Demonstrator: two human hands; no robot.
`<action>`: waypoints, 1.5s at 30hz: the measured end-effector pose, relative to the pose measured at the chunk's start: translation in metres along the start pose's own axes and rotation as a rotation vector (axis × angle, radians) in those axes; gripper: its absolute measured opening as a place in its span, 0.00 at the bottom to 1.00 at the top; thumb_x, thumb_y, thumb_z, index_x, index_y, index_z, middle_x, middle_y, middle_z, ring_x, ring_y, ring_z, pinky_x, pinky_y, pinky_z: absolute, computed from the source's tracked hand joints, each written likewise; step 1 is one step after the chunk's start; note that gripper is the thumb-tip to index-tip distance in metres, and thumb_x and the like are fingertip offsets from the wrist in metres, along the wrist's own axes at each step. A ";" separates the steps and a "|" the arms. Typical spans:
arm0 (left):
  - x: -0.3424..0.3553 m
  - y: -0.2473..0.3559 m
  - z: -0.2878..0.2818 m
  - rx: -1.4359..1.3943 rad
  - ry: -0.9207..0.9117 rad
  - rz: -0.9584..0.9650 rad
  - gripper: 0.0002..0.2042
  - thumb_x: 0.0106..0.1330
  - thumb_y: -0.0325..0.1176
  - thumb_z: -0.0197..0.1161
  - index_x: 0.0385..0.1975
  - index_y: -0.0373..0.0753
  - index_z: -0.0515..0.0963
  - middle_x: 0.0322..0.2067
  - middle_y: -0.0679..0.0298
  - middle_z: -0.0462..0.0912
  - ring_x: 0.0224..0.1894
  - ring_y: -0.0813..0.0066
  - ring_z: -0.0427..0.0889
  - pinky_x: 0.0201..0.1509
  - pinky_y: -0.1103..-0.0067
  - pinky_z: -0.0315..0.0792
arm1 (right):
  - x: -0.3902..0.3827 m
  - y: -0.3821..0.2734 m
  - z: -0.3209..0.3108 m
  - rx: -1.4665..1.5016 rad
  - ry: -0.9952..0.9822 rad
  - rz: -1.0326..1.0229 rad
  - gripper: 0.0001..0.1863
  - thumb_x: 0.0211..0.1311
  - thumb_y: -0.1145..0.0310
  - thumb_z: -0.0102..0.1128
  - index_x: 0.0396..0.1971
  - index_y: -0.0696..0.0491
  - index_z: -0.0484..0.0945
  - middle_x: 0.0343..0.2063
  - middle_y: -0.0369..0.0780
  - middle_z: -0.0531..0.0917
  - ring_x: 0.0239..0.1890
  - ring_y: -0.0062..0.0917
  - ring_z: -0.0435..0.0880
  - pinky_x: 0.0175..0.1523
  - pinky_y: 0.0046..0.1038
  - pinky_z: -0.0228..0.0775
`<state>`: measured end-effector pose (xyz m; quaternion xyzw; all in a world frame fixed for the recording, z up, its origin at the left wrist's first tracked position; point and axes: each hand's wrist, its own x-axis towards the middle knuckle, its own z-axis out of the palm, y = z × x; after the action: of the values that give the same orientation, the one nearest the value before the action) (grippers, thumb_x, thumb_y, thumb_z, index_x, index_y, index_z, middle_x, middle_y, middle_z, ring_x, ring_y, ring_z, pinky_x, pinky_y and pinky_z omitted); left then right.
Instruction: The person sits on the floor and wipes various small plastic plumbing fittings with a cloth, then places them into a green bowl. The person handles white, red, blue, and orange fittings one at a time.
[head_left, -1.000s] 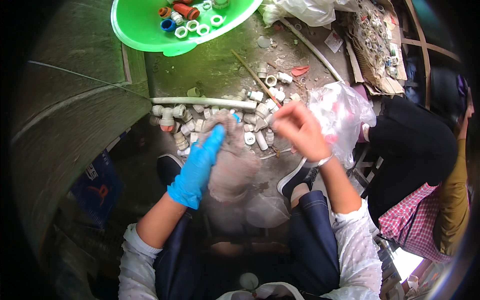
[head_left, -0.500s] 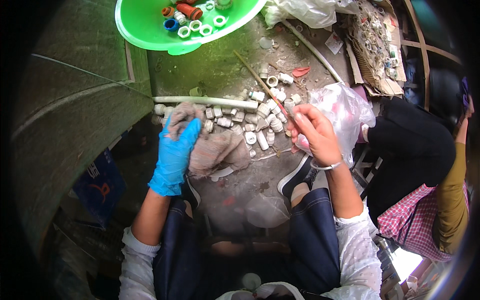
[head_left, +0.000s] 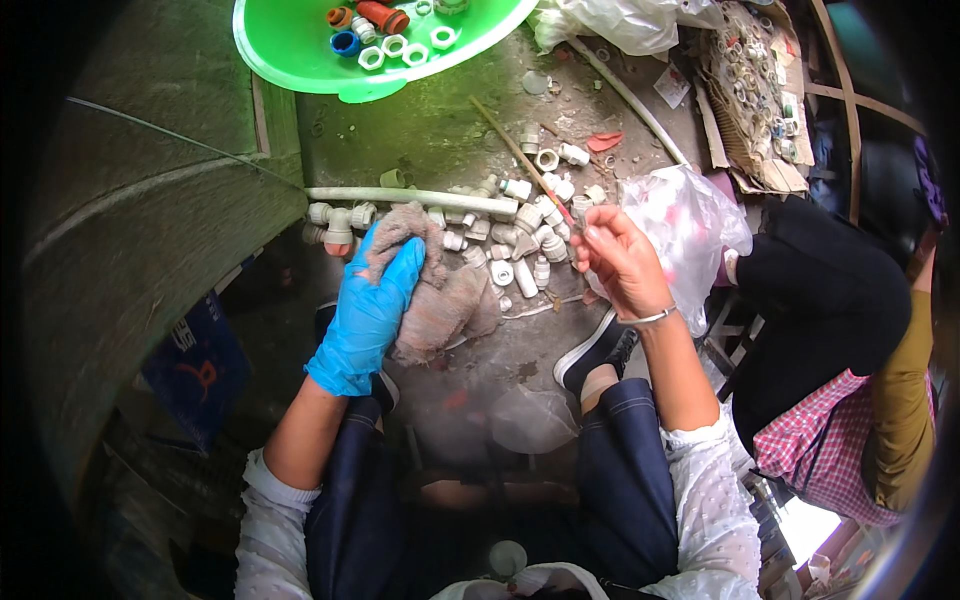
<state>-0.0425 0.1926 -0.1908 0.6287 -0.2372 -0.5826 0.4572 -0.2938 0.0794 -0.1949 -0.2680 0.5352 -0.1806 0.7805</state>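
Note:
My left hand [head_left: 380, 290], in a blue glove, grips a grimy beige-grey rag [head_left: 450, 310] that hangs down from it. My bare right hand [head_left: 610, 255] is closed, fingertips together, beside a clear plastic bag [head_left: 680, 230]; whatever it may hold is too small to make out. Beyond both hands lies a pile of white plastic pipe fittings [head_left: 525, 278] on the dirty floor, with a long white pipe [head_left: 345, 194] across its left part and a thin stick [head_left: 510, 140] slanting into it.
A green basin [head_left: 290, 45] holds several coloured fittings. A flattened cardboard box [head_left: 710, 120] bears small rings, near white bags [head_left: 640, 22] and another pipe [head_left: 640, 112]. A wooden panel [head_left: 160, 190] stands at left. At right sits another person [head_left: 810, 300] in dark trousers and checked cloth.
My right hand has drawn a little back toward me and its fingers have closed together. My left hand with the rag moved left, then slightly back to the right, bunching the cloth.

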 end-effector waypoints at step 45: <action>-0.012 0.027 0.027 0.371 -0.203 0.286 0.14 0.61 0.30 0.56 0.47 0.36 0.71 0.46 0.59 0.76 0.44 0.65 0.77 0.47 0.78 0.71 | -0.017 0.000 0.035 -0.120 -0.073 0.135 0.09 0.65 0.62 0.50 0.29 0.51 0.68 0.14 0.32 0.69 0.14 0.13 0.64 0.18 0.15 0.55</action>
<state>-0.0647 0.1821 -0.1588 0.6002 -0.4712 -0.5187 0.3855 -0.2669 0.0973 -0.1723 -0.2837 0.5332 -0.0853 0.7924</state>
